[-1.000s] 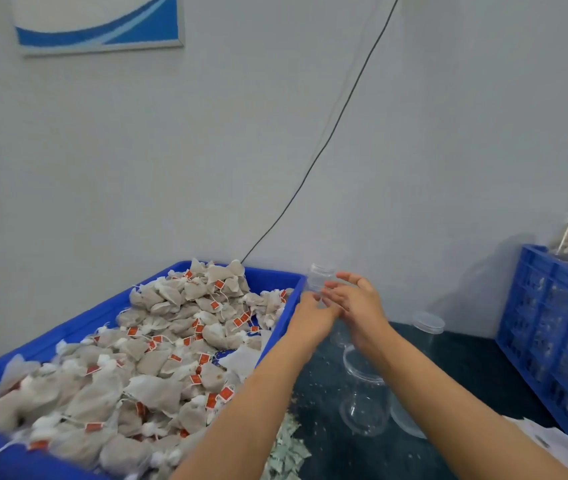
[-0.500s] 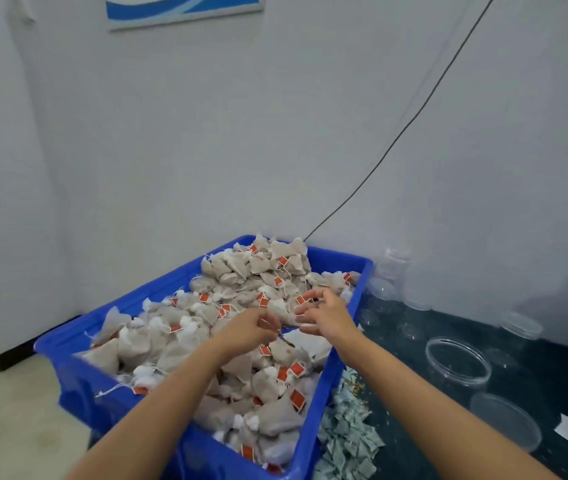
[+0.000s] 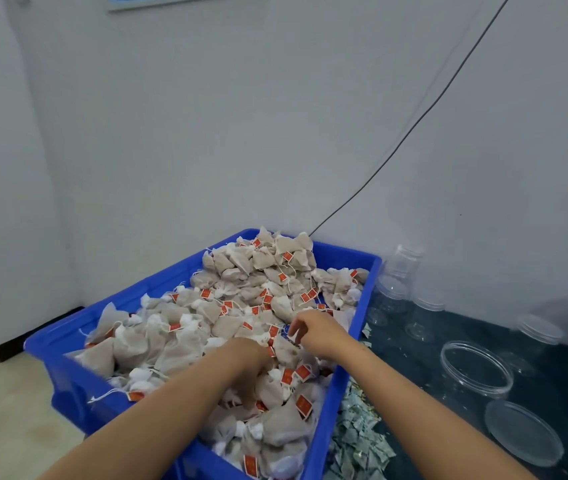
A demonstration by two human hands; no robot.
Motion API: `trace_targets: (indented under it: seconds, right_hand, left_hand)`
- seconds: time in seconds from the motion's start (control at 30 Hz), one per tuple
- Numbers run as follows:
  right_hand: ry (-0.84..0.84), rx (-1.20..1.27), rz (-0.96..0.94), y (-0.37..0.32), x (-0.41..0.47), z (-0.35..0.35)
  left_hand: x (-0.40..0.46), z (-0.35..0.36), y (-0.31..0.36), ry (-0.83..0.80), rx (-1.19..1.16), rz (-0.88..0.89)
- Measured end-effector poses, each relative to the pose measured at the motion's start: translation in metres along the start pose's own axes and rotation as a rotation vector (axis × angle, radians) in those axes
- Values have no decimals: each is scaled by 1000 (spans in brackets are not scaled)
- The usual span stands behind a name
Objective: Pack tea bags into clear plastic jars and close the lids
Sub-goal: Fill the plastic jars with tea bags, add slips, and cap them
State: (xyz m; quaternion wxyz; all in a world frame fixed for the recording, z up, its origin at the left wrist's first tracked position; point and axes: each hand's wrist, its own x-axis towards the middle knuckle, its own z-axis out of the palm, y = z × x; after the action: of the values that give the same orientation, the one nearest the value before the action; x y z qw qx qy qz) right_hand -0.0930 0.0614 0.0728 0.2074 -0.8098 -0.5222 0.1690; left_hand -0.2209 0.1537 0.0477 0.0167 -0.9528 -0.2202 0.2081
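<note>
A blue crate (image 3: 362, 327) is heaped with beige tea bags (image 3: 241, 299) that carry red tags. My left hand (image 3: 246, 351) is pushed into the heap near its middle, and its fingers are hidden among the bags. Just to its right, my right hand (image 3: 315, 332) hangs over the heap with its fingers curled down, pinching a tea bag. An open clear plastic jar (image 3: 476, 374) stands on the dark table to the right of the crate. Its clear lid (image 3: 523, 433) lies flat in front of it.
Several more clear jars (image 3: 393, 292) stand against the wall behind the open one, one of them a lidded jar (image 3: 539, 330). A pile of paper scraps (image 3: 355, 441) lies beside the crate. A black cable (image 3: 414, 126) runs down the wall.
Both hands left the small jar at the crate's far right corner, moved over the crate and dropped into the tea bags. The view swung left.
</note>
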Motion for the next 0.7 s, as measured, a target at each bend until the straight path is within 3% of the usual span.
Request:
trace_targets:
  seconds: [0.13,0.27,0.37,0.53,0.7]
  right_hand:
    - [-9,-162,12,-1,0,4]
    - [39,3,-70,3,1,5]
    - [-74,147,-199,2,-3,4]
    - [-222,155,-263,1,-6,6]
    - [-36,149,-236,2,-7,4]
  left_hand:
    - [2,5,-8,34,-115,64]
    - [-2,3,-15,156,-286,92]
    - [-5,-4,-15,294,-492,102]
    - [-7,-8,-7,407,-907,51]
    - [-6,-9,-10,467,-1135,14]
